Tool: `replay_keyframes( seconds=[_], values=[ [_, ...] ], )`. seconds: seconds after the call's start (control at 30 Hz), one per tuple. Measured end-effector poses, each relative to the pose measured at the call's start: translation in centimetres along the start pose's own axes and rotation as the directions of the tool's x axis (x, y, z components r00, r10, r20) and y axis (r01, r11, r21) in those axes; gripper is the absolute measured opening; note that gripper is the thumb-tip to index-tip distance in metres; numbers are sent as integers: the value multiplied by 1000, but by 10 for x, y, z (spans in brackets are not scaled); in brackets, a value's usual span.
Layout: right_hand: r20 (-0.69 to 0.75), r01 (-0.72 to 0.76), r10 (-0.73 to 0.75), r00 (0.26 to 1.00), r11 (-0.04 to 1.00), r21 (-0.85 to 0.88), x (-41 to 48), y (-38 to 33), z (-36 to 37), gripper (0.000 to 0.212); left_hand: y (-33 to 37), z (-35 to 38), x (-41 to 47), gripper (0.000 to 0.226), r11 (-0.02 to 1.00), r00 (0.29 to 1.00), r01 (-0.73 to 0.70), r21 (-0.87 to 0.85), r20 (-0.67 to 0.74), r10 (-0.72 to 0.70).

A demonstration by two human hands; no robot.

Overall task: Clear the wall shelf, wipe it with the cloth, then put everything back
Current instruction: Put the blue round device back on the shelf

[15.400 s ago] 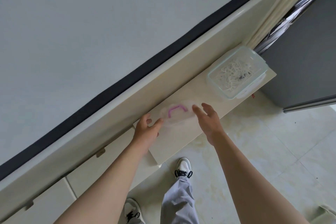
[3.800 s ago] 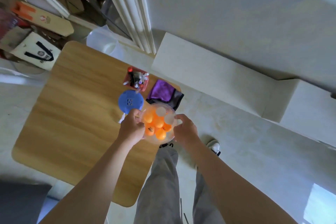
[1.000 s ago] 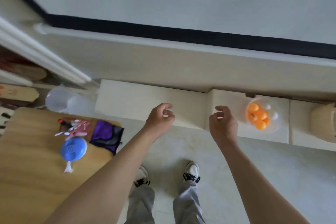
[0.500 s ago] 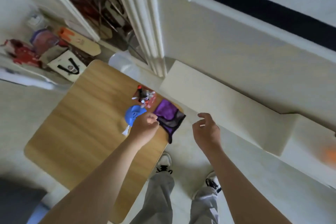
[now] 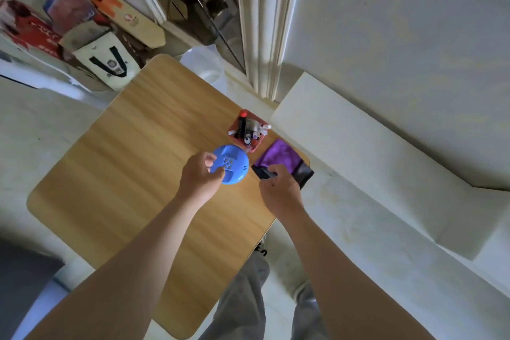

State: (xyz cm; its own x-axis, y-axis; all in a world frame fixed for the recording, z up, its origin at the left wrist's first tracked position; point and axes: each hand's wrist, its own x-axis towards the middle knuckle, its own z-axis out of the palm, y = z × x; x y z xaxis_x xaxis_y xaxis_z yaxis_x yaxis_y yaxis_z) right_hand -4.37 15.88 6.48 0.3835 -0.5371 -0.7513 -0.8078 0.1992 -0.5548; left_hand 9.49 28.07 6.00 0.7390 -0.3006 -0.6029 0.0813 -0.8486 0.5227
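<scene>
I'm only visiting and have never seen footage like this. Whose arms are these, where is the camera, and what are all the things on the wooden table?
No machine here: a person wears a wide-angle camera on the head, looking down at their own arms. The left hand closes its grip on a round blue case on the wooden table. The right hand touches the purple cloth at the table's corner; whether it grips it is unclear. A red holder of pens stands behind them. The pale wall shelf on the right is bare.
</scene>
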Motion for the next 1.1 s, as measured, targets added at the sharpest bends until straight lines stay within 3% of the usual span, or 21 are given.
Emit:
replay_keyframes(
  seconds=[0.17, 0.3, 0.63, 0.83, 1.1],
  values=[
    [70, -32, 33, 997, 999, -19, 32, 3, 31, 54, -8, 12, 33, 55, 999, 999, 35, 38, 33, -36],
    [108, -34, 37, 993, 999, -29, 49, 8, 50, 53, -17, 20, 49, 25, 1000, 1000, 3, -17, 25, -3],
    [133, -50, 30, 991, 988, 143, 67, 20, 78, 32, -34, 25, 62, 30, 972, 993, 78, -221, 103, -57],
    [124, -27, 5, 992, 984, 177, 50, 35, 59, 28, -21, 29, 37, 30, 962, 989, 94, -257, 131, -62],
    [69, 8, -26, 997, 970, 242, 25, 73, -21, 27, 32, 75, -23, 32, 976, 985, -34, -215, 158, 69]
  ],
)
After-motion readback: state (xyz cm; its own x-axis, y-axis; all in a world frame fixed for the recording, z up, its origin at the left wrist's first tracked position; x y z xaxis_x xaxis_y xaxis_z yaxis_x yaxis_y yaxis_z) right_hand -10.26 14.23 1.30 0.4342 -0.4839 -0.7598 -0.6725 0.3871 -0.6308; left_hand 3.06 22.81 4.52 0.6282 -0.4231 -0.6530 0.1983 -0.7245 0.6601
